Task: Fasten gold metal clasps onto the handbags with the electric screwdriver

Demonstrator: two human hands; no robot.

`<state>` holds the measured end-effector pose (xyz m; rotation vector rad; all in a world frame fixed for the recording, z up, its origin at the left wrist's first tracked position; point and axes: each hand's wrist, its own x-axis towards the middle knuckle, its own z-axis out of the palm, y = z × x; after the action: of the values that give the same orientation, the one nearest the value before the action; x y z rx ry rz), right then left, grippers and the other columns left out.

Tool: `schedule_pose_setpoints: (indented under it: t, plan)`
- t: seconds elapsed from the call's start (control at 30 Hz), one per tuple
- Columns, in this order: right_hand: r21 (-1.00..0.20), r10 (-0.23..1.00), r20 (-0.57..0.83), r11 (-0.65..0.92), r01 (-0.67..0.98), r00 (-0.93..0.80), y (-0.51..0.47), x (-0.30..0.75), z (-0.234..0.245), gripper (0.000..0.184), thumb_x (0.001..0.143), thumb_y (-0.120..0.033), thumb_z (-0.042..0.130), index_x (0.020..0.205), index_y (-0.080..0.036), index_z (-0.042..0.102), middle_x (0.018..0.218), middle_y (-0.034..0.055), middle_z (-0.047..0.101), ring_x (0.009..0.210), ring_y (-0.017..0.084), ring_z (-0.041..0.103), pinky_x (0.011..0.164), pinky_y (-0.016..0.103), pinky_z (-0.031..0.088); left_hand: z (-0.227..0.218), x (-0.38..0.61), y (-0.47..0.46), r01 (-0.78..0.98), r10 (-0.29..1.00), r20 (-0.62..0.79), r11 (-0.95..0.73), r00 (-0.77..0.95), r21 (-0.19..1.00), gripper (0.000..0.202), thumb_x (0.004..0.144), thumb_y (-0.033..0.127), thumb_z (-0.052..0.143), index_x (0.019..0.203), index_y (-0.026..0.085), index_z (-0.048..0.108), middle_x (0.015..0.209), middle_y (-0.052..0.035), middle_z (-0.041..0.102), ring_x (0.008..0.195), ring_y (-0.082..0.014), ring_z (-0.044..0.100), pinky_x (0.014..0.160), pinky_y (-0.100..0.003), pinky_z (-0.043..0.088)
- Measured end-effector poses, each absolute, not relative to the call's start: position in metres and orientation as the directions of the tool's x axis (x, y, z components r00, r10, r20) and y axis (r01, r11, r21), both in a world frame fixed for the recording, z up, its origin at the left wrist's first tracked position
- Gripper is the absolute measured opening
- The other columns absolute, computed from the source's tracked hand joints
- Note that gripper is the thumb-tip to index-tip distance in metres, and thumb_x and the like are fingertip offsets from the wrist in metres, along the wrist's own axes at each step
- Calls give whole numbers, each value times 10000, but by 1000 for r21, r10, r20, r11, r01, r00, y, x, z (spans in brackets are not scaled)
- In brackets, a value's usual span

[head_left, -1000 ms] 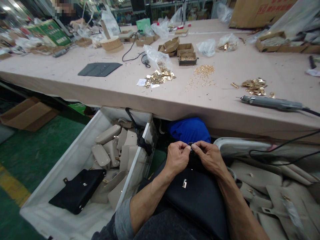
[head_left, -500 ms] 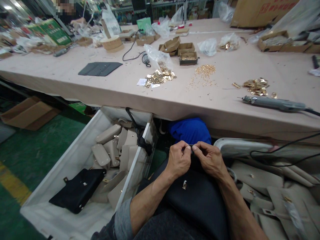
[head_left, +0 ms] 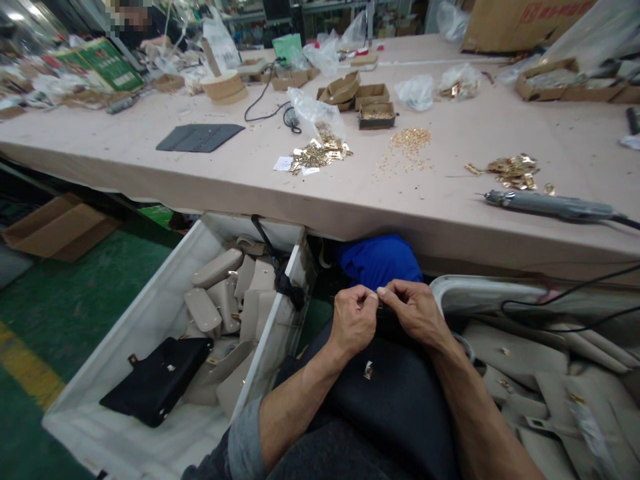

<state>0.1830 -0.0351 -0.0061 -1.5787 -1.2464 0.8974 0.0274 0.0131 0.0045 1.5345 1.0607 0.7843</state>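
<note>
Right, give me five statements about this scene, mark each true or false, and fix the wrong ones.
The left hand and right hand are close together. True.
The screwdriver is in the right hand. False: the screwdriver lies on the table.
The black bag beneath the hands has a metal clasp. True.
The white bin holds only black bags. False: beige bags lie in the white bin too.
Gold pieces lie in piles on the table. True.

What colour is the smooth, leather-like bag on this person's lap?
The bag is black, as the head view shows.
</note>
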Motion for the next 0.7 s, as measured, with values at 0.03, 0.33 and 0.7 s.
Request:
schedule_pose_setpoints:
  t: [0.03,0.33,0.7]
  plan:
    - [-948,973,4,-71,310,233,-35,183,-7,436,969,-481,644,660,-175,604,616,-17,502,576,134,435,546,275,338,4,27,12,213,919,-63,-23,390,977,281,932,260,591,679,152,650,571,37,501,526,-102,434,520,-238,323]
    - [-967,954,131,64,245,270,-38,185,-8,356,1000,-458,654,779,-180,668,726,7,599,645,148,527,617,267,422,6,26,3,116,780,-221,189,585,975,171,899,277,617,949,135,699,678,-9,672,405,-113,580,392,-194,362]
    - [-974,974,-29,-79,214,226,-25,183,-15,425,933,-555,704,749,-174,683,611,5,585,523,142,501,479,257,367,-16,28,11,29,760,-305,353,573,935,307,867,407,672,721,138,656,413,47,487,261,-85,395,297,-191,218]
